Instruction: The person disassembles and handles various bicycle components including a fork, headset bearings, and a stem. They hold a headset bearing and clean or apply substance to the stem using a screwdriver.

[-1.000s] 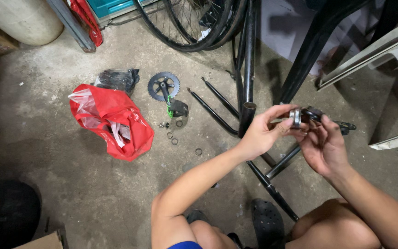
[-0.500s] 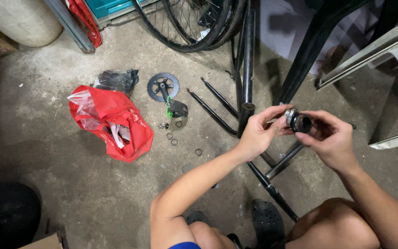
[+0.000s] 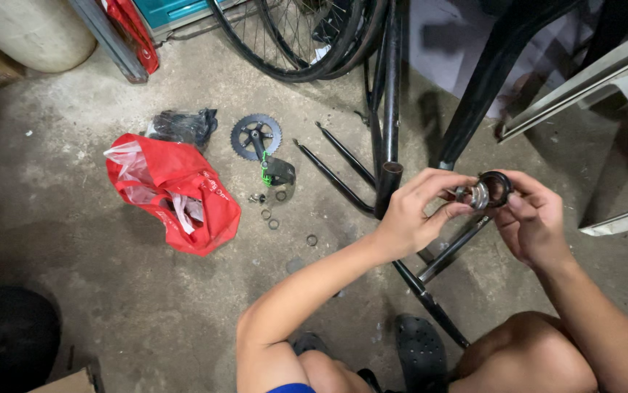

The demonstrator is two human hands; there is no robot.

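Observation:
Both of my hands meet above a black bicycle frame (image 3: 389,109) lying on the concrete floor. My left hand (image 3: 414,212) pinches a small silver bearing part (image 3: 478,195) between thumb and fingertips. My right hand (image 3: 531,218) grips a black ring-shaped cup (image 3: 499,186) pressed against that silver part. The two pieces touch, held just right of the frame's open tube end (image 3: 389,175).
A red plastic bag (image 3: 175,193) lies on the floor to the left, with a black chainring and crank (image 3: 257,138), a black bundle (image 3: 180,125) and several small rings (image 3: 274,215) nearby. Bicycle wheels (image 3: 299,36) lean at the top. A white chair leg (image 3: 619,73) stands at the right. Black sandals (image 3: 419,356) sit below.
Both hands have shifted slightly right and closer together, turning the black ring and silver part so the ring's opening faces up.

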